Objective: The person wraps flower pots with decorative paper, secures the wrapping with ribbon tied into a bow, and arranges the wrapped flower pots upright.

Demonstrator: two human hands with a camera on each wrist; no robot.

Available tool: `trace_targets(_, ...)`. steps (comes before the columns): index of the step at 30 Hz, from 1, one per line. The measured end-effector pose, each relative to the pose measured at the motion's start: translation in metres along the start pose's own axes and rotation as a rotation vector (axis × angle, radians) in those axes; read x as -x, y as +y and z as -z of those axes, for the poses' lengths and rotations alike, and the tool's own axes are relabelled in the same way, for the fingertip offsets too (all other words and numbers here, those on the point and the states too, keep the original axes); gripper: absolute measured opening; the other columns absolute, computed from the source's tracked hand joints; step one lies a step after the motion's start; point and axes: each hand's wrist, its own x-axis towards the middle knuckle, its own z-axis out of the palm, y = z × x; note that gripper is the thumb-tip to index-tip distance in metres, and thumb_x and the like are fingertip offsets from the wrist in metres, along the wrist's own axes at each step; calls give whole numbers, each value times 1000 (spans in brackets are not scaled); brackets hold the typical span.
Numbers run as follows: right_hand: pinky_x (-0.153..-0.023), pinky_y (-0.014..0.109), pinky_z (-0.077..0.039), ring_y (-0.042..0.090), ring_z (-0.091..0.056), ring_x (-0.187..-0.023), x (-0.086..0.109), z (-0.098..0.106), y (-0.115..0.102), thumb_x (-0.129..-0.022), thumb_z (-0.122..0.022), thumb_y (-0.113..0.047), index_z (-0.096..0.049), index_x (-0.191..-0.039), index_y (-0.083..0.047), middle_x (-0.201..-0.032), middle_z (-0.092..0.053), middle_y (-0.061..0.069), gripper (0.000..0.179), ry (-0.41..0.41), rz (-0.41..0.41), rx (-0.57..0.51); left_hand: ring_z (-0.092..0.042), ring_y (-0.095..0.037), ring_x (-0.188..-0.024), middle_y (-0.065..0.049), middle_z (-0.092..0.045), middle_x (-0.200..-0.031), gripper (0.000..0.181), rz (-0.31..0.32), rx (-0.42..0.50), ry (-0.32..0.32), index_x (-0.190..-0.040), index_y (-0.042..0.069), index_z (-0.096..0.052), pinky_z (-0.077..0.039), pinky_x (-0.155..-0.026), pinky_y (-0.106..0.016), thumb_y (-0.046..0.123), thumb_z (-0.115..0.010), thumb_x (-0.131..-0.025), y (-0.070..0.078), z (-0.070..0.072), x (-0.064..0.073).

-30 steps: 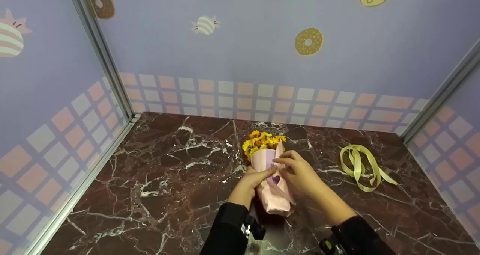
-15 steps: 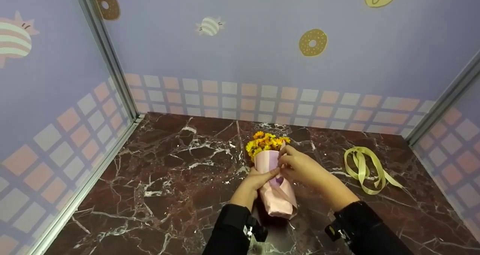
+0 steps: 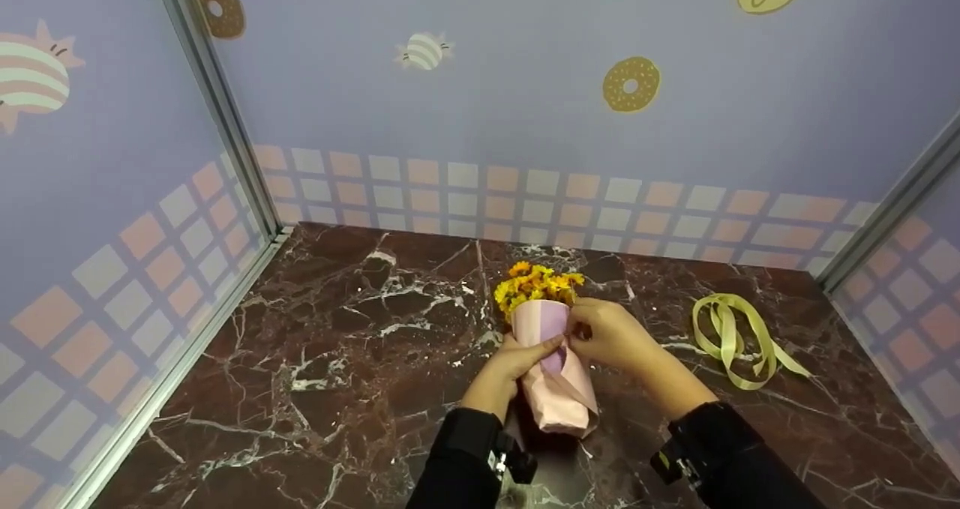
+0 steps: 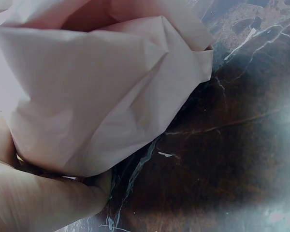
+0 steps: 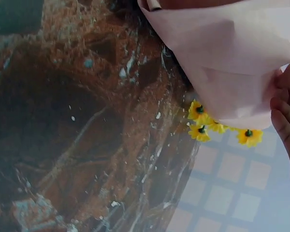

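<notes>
A bouquet of yellow and orange flowers (image 3: pixel 534 282) lies wrapped in pink and lilac paper (image 3: pixel 559 404) on the marble-look table. My left hand (image 3: pixel 499 374) holds the wrap from its left side, thumb laid across the front. At the wrap's upper right edge, just below the blooms, the curled fingers of my right hand (image 3: pixel 611 333) pinch the paper. Folded paper (image 4: pixel 92 92) fills much of the left wrist view, with left-hand fingers beneath it. In the right wrist view several yellow flowers (image 5: pixel 249 137) show past the paper's edge. The stems are hidden.
To the right lies a loosely coiled yellow-green ribbon (image 3: pixel 726 336). Patterned panels (image 3: pixel 487 104) enclose the dark red table (image 3: pixel 360 419) at the back and on both sides, with metal framing (image 3: pixel 217 104) at the corners.
The right-hand fingers have curled in on the paper's upper right edge and folded down the flap that stood up there. The left hand keeps its hold on the wrap. The view has shifted slightly.
</notes>
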Motion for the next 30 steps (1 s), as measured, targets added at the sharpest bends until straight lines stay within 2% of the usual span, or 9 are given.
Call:
trace_targets(5,-57,26,-48,11,-53,-65,4,-5,-1,-66,-72,2,-59,-73,-12,-75,-51,-5,20,67,-67,41,-47,-36,-120,-24,-47,-129,95,11,-32,1,-141,-12,-26,-39,-104,-43,37,-80,-80,1,1,1)
trace_targets(11,-53,28,-45,12,-50,-62,9,-13,-3,-68,-74,-1,-61,-74,-10,-73,-49,-4,17,146,-237,77,-47,-37,-120,-24,-45,-129,95,13,-27,-1,-142,-11,-26,-39,-104,-43,35,-80,-80,1,2,0)
trace_targets(14,-53,30,-44,13,-49,-62,10,-18,-3,-70,-75,-2,-62,-74,-9,-73,-50,-3,15,183,-292,105,-49,-35,-117,-22,-47,-127,91,5,-13,-9,-140,-10,-28,-40,-103,-41,33,-80,-79,0,2,0)
trace_targets(21,-53,32,-43,16,-48,-61,14,-27,-3,-70,-75,0,-60,-72,-8,-72,-49,0,17,289,-338,140,-51,-32,-112,-18,-50,-121,84,7,17,-46,-139,-5,-31,-42,-101,-41,28,-81,-79,1,2,2)
trace_targets(26,-55,35,-45,19,-50,-62,17,-31,-2,-70,-73,2,-59,-71,-7,-72,-50,1,16,355,-381,137,-50,-33,-114,-19,-49,-124,88,9,14,-55,-142,-4,-27,-41,-101,-42,29,-80,-80,-1,4,1)
trace_targets(30,-57,36,-46,20,-52,-63,19,-34,-1,-71,-74,0,-60,-72,-7,-73,-52,2,15,377,-426,131,-49,-34,-117,-21,-47,-128,92,3,18,-62,-145,-5,-24,-40,-102,-42,27,-80,-80,-3,5,0)
